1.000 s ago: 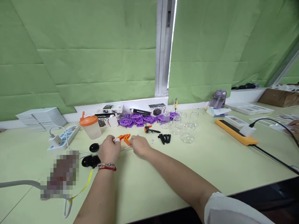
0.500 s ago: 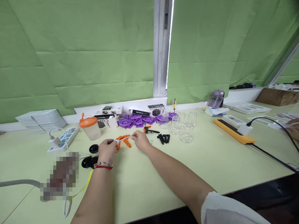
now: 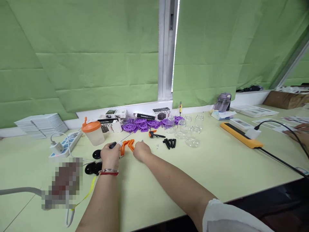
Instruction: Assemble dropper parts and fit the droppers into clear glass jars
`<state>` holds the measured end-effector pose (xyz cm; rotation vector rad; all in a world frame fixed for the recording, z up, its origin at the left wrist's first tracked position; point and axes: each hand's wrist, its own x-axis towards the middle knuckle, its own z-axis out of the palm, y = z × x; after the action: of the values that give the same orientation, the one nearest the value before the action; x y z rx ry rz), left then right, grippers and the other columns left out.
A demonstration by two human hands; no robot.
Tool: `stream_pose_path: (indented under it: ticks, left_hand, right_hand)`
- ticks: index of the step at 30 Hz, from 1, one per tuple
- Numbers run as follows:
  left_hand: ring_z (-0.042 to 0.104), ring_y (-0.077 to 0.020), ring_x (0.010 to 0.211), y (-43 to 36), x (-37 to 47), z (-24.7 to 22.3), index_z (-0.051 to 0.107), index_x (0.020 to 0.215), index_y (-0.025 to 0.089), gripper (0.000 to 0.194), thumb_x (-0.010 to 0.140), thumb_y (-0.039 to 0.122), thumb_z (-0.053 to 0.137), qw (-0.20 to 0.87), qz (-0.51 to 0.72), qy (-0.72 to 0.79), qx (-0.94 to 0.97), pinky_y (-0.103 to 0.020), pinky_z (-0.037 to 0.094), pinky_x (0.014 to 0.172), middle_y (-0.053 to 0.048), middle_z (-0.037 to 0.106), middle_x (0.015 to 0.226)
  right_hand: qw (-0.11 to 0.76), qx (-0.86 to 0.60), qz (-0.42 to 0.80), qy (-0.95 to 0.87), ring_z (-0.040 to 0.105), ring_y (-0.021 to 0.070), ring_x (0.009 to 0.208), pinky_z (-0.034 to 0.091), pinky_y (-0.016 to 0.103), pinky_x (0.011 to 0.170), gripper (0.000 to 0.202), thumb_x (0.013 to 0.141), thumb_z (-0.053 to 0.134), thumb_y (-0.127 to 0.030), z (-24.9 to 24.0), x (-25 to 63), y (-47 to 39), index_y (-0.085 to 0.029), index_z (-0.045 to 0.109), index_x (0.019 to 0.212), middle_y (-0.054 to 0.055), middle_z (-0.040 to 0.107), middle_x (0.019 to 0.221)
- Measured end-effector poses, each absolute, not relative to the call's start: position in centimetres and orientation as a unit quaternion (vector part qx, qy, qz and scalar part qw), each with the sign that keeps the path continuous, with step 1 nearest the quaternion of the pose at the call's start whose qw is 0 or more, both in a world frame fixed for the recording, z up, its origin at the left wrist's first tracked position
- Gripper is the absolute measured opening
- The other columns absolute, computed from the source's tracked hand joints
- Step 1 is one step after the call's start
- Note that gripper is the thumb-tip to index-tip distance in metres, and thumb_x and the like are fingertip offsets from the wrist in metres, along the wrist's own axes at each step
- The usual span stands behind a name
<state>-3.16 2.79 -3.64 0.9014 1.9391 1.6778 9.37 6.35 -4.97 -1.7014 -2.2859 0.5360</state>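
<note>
My left hand (image 3: 110, 157) is closed around a screwdriver (image 3: 113, 145) with a dark handle; its thin metal shaft points up and to the right. Orange pieces (image 3: 131, 145) lie on the table between my two hands. My right hand (image 3: 142, 151) rests low beside them with its fingers bent, and what it may hold is too small to make out. Black round parts (image 3: 97, 154) sit left of my left hand. An orange and black piece (image 3: 152, 134) and several black pegs (image 3: 169, 143) lie beyond my right hand.
Purple parts (image 3: 141, 124) are heaped at the back before cup holder boxes (image 3: 161, 113). Clear glass pieces (image 3: 192, 140) stand right of them. An orange-lidded cup (image 3: 93, 134) and power strip (image 3: 66, 145) are left; a yellow power strip (image 3: 241, 137) and another person's hand (image 3: 298, 133) are right.
My right hand has come away from the screwdriver's shaft and moved down beside the orange pieces. The shaft now points more steeply away, still in my left hand.
</note>
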Motion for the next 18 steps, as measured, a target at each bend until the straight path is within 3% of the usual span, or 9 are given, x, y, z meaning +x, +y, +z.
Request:
stream_pose_path:
  ticks: [5,9,13,15,18]
  left_hand:
    - [0.058,-0.0162,0.060,3.0,-3.1,-4.1,0.064,0.090,0.012,0.043,0.054,0.035,0.065,0.205,0.588,0.705,0.339,-0.024,0.042,0.047,-0.006,0.063,0.076]
    - [0.061,-0.0172,0.061,3.2,-3.1,-4.3,0.061,0.091,0.014,0.040,0.057,0.033,0.064,0.207,0.585,0.706,0.342,-0.024,0.043,0.047,-0.006,0.062,0.078]
    - [0.057,-0.0138,0.049,2.9,-2.4,-4.3,0.057,0.093,0.016,0.036,0.061,0.032,0.062,0.241,0.576,0.690,0.365,-0.025,0.043,0.044,-0.001,0.058,0.071]
    - [0.055,-0.0124,0.045,2.5,-1.6,-4.3,0.055,0.092,0.018,0.034,0.062,0.032,0.062,0.266,0.559,0.675,0.401,-0.025,0.044,0.044,0.000,0.057,0.069]
    - [0.053,-0.0108,0.044,1.8,0.0,-4.4,0.053,0.091,0.019,0.031,0.065,0.034,0.063,0.290,0.521,0.641,0.483,-0.025,0.043,0.043,0.002,0.055,0.070]
  right_hand:
    - [0.104,-0.621,0.196,-0.752,0.065,0.0227,0.082,0.044,0.027,0.060,0.023,0.075,0.063,-0.028,-4.2,9.9,5.8,-0.017,0.067,0.095,0.014,0.070,0.095]
    - [0.183,-0.622,0.246,-0.720,0.063,0.0197,0.074,0.039,0.025,0.055,0.016,0.076,0.059,-0.027,-3.4,12.2,6.0,-0.015,0.065,0.084,0.011,0.069,0.088]
    - [0.338,-0.554,0.437,-0.623,0.051,0.0095,0.056,0.030,0.020,0.047,0.014,0.079,0.056,-0.026,-3.0,16.7,6.0,-0.015,0.057,0.072,0.004,0.063,0.074]
    - [0.341,-0.531,0.485,-0.605,0.042,0.0058,0.045,0.025,0.019,0.042,0.014,0.082,0.053,-0.028,-3.0,19.3,5.6,-0.016,0.053,0.074,0.001,0.060,0.070]
    - [0.365,-0.425,0.655,-0.507,0.038,0.0038,0.042,0.017,0.019,0.038,0.015,0.081,0.057,-0.026,-3.6,22.8,4.7,-0.016,0.048,0.074,-0.001,0.058,0.070]
